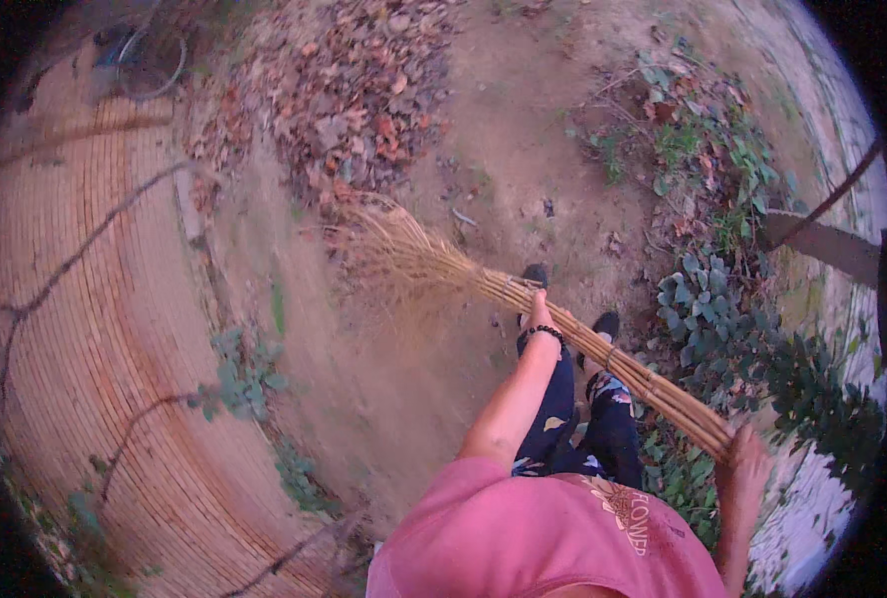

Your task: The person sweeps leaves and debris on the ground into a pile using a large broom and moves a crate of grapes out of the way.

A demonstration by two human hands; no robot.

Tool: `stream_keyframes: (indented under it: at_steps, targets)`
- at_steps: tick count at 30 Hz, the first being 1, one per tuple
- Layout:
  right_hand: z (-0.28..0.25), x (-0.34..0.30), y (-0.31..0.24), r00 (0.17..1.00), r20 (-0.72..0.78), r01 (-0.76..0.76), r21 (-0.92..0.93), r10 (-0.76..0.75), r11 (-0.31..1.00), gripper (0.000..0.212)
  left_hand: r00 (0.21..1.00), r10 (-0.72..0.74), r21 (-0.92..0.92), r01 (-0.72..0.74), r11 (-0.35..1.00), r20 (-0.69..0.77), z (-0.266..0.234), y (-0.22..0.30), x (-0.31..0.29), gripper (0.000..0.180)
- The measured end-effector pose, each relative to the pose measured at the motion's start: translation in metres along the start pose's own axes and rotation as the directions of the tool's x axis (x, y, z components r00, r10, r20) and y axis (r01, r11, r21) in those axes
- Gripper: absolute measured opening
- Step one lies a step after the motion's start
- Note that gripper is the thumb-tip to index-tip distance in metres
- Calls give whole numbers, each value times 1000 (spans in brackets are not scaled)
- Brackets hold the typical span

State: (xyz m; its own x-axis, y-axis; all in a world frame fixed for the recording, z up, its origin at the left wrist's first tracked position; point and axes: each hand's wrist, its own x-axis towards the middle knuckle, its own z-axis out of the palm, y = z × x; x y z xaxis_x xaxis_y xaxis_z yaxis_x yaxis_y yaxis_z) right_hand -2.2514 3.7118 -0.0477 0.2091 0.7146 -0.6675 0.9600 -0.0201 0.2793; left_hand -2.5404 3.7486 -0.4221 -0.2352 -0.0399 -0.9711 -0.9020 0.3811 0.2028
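Observation:
A long broom [663, 394] of bound bamboo stems runs slantwise across the view in front of my body. My left hand [543, 312], with a dark beaded bracelet at the wrist, is closed around the bundle near where the stems begin to fan out. Toward the handle's end at the lower right, my right hand [745, 456] is wrapped around the stems. The splayed twigs of the broom head reach left and away from me, low over the dirt, and their tips touch or nearly touch the edge of a heap of dry leaves [354, 115].
Bare dirt [523, 130] stretches ahead. On the left lies a ribbed, tan surface [94, 299], crossed by thin bare branches [94, 234]. Green plants [708, 299] grow along the right side, beside a pale wall-like surface. A round hoop-like thing [152, 62] stands at the far left.

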Motion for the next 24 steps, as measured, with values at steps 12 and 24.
stream_keyframes:
  at_steps: [12,24]
  targets:
    - [144,12,-182,965,200,-176,973,-168,147,44,934,64,588,-275,761,353,182,192,3,46]
    - [-69,117,-262,903,-156,230,962,-400,145,38,728,513,556,-683,475,456,323,426,-37,36]
